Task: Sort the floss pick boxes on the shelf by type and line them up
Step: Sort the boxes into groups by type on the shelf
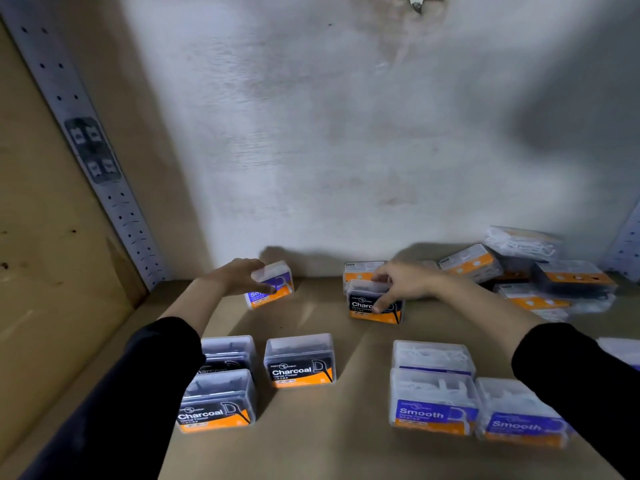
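My left hand (pixel 239 276) grips a blue "Smooth" floss pick box (pixel 272 287) near the back of the shelf, tilted. My right hand (pixel 403 280) holds a black "Charcoal" box (pixel 372 304) by its top and front, just ahead of another box (pixel 360 270) lying label-back. At the front left stand three Charcoal boxes (pixel 299 360) (pixel 216 400) (pixel 227 351). Three Smooth boxes sit at the front right (pixel 433 401) (pixel 519 412) (pixel 433 355).
A jumbled pile of several mixed boxes (pixel 540 271) lies at the back right. The brown shelf board (pixel 325 445) is bounded by a white back wall (pixel 346 150), a wooden side panel (pixel 45 254) and a perforated metal upright (pixel 86 143) at left.
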`<state>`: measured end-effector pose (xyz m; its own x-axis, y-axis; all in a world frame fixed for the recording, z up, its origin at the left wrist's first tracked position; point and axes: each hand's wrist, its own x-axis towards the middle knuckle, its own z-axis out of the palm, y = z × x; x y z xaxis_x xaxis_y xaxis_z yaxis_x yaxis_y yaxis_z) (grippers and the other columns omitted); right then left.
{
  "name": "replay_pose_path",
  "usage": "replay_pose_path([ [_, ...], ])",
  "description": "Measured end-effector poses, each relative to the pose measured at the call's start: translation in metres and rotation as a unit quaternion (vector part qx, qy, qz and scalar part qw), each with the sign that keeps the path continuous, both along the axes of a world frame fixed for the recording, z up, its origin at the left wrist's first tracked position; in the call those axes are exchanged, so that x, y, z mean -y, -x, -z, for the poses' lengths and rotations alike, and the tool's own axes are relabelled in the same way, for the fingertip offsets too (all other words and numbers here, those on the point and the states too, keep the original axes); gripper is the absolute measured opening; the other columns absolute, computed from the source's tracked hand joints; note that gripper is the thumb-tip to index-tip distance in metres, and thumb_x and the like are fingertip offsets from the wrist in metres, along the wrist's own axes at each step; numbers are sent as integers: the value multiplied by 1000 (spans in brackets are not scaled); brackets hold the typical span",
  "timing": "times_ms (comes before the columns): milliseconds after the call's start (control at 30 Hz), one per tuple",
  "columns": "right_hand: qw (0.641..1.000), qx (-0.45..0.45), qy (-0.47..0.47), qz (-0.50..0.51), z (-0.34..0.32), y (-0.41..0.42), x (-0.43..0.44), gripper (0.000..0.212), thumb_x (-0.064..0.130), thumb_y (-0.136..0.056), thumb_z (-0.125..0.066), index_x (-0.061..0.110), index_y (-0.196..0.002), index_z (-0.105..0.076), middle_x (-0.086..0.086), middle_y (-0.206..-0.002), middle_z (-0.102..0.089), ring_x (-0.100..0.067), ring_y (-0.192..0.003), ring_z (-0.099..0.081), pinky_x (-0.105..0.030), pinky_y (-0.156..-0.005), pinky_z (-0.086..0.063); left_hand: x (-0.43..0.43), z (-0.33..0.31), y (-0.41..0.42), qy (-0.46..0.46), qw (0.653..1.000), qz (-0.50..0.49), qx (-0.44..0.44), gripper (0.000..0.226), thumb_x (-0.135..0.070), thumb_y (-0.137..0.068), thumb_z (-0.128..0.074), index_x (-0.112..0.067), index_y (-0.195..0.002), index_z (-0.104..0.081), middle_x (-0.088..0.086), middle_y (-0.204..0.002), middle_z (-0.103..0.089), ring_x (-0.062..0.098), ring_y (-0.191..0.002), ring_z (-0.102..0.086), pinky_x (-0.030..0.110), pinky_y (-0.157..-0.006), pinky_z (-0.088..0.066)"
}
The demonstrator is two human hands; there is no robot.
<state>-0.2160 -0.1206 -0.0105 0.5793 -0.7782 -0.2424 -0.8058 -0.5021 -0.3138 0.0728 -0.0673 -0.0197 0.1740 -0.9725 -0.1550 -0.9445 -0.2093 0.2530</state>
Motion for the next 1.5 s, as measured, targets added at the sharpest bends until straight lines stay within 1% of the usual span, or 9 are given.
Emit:
replay_pose_path([
  [100, 999, -19, 49, 3, 6, -6, -3, 43, 26, -75, -72, 4, -109, -57, -10, -101, -59, -25, -90, -54, -28, -61, -35, -4, 4, 7, 40, 999, 0, 34, 47, -18, -83, -66, -5, -125, -51, 15, -128, -57, 30, -117, -51, 32, -91, -42],
  [267, 996, 43, 62, 44, -7, -1, -14, 35, 20, -75, -72, 4, -102, -58, -15, -105, -60, -26, -92, -55, -27, -63, -34, -19, -13, 18, 73, 997, -7, 30, 45, -14, -80, -68, -7, -123, -55, 15, -125, -60, 31, -115, -54, 32, -92, -43],
  [433, 987, 121, 84, 68, -41, 15, -30, 51, 16, -73, -75, 5, -119, -56, -13, -123, -58, -26, -113, -54, -30, -89, -43, -44, -54, 29, 128, 992, 3, 6, 45, -13, -78, -69, -6, -121, -58, 15, -122, -62, 30, -111, -56, 28, -88, -42],
  [600, 979, 176, 63, 80, -68, 37, -56, 48, 11, -69, -78, 2, -112, -61, -15, -116, -64, -24, -103, -58, -32, -92, -45, -86, -99, 49, 135, 990, 49, 6, 49, -13, -80, -69, -7, -126, -55, 11, -127, -60, 25, -115, -55, 23, -87, -39],
  [733, 988, 139, 39, 57, -90, 57, -91, 44, 11, -73, -75, 3, -114, -61, -9, -107, -63, -15, -91, -52, -26, -76, -42, -123, -121, 69, 110, 991, 75, 10, 50, -17, -79, -71, -8, -126, -55, 9, -127, -61, 23, -111, -57, 21, -85, -39],
  [833, 992, 118, 14, 38, -101, 72, -114, 30, 10, -74, -74, 9, -102, -65, -6, -97, -63, -16, -90, -55, -27, -82, -46, -147, -132, 85, 69, 991, 114, 7, 48, -16, -80, -70, -7, -124, -56, 8, -123, -62, 16, -96, -55, 14, -73, -42],
  [967, 995, 91, -24, 26, -110, 94, -140, 15, 6, -77, -70, 13, -89, -64, 2, -78, -63, -6, -66, -56, -6, -56, -42, -171, -137, 106, 38, 990, 138, -7, 44, -16, -78, -72, -8, -119, -59, 7, -116, -66, 15, -95, -57, 11, -73, -43],
  [1300, 997, 64, -21, 42, -122, 131, -176, 34, 10, -77, -70, 4, -110, -62, -8, -98, -65, -22, -89, -60, -25, -72, -47, -196, -142, 152, 25, 983, 184, -2, 41, -17, -78, -72, -9, -117, -60, -2, -100, -62, 14, -91, -58, 16, -75, -45],
  [1500, 998, 50, -17, 46, -125, 143, -184, 21, 14, -75, -72, 18, -94, -62, -10, -101, -67, -29, -98, -63, -51, -92, -50, -199, -145, 165, 26, 980, 199, -1, 40, -17, -79, -71, -9, -116, -60, -3, -99, -62, 13, -91, -58, 11, -71, -44],
])
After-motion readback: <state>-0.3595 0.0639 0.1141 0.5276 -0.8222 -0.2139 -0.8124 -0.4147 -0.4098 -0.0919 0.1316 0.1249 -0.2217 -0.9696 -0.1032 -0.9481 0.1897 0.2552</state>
